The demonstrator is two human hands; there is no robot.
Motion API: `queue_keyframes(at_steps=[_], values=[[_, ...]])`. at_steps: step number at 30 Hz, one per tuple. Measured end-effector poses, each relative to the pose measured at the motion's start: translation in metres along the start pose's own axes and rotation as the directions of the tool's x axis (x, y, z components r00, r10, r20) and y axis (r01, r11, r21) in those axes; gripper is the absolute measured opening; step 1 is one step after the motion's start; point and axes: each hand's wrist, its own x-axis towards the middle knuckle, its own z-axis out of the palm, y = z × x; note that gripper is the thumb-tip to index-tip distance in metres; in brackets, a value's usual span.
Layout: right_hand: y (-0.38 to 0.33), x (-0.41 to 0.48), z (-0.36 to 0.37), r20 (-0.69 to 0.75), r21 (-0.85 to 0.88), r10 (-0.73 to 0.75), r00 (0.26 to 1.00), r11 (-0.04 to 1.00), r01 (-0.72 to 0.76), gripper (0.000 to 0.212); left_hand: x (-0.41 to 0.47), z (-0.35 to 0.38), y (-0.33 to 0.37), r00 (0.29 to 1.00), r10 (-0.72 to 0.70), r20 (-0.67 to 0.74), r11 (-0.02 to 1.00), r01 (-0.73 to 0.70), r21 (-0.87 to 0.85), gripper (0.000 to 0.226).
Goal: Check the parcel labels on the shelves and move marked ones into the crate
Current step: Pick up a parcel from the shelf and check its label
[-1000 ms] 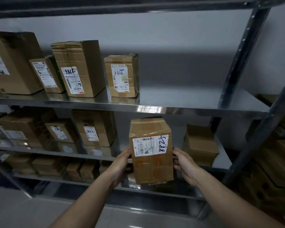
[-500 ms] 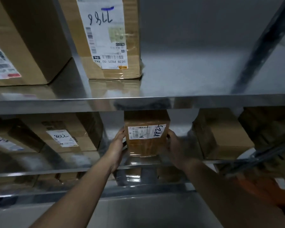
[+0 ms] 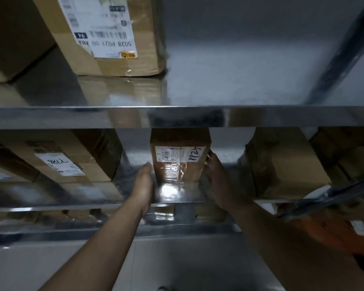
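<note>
1. Shiny steel shelving rack [image 3: 177,116] fills the view; upper & mid shelves both show.
2. Big brown cardboard box [image 3: 147,34] sits on the upper shelf w/ a printed white sticker. It's not in hand.
3. Mid shelf: brown taped cardboard box [image 3: 72,143] at left w/ a handwritten sticker, plain brown cardboard box [image 3: 282,164] at right.
4. Small brown cardboard parcel [image 3: 177,171] stands upright on the mid shelf betw. those two, apart from both.
5. Right hand [image 3: 216,175] has fingers curled on the parcel's right edge, gripping. Left hand [image 3: 144,181] is flat, fingers straight, just beside the left face; contact unclear.
6. The parcel's white label [image 3: 180,153] faces us, reading approx. "8825" (sideways, so unsure).
7. We judge the step as the label check. If it's marked, the left hand must close in, then we draw the parcel out under the upper shelf & carry it to the crate, maybe the blurred orange shape [image 3: 324,234] low right.
</note>
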Motion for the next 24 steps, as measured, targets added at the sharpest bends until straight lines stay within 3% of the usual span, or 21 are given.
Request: queue_keyframes(at_steps=[3,12,16,19,24], values=[[-0.015,-0.010,-0.019,0.017,0.058,0.040,0.999,0.997,-0.041,0.058,-0.028,0.012,0.004,0.999,-0.052,0.009,0.999,0.052,0.000,0.041],[-0.085,-0.050,-0.123,-0.041,0.093,-0.075,0.996,0.993,0.079,0.047,-0.089,0.114,0.042,0.999,-0.007,0.047,1.000,0.008,-0.017,0.057],[-0.094,-0.056,-0.196,-0.140,0.032,-0.070,0.988,0.997,0.076,0.054,-0.097,0.179,0.043,0.993,0.017,0.113,1.000,-0.015,-0.013,0.050],[-0.098,-0.060,-0.231,-0.204,-0.070,-0.084,0.975,0.995,0.071,0.053,-0.095,0.211,0.037,0.994,0.007,0.109,1.000,-0.007,-0.006,0.077],[-0.067,-0.046,-0.296,-0.272,-0.221,-0.057,0.961,0.975,-0.004,0.050,-0.098,0.281,0.000,0.980,-0.046,0.191,0.990,0.019,0.141,0.070]])
